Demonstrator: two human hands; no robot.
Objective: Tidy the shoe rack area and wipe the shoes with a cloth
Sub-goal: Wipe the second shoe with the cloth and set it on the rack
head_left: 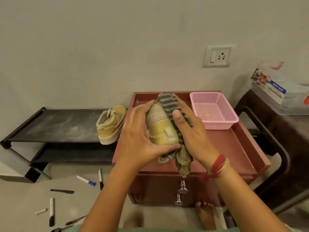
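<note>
**Wiping the first shoe**

Above the cabinet (234, 148), the left hand (138, 136) grips a yellow shoe (158, 129); the right hand (192, 131) presses a striped cloth (168, 102) against it; next, likely turn it; its mate (111, 124) waits at the rack's (55, 124) right edge.

Plain beige wall (100, 47), wall socket (217, 56), red-brown cabinet (242, 148), pale floor (25, 195).

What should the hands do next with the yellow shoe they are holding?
Probably slide the right hand with the striped cloth down along the yellow shoe, while the left hand steadies it. The cloth already lies pressed against the shoe's side, and the shoe looks dusty and pale near its toe.
</note>
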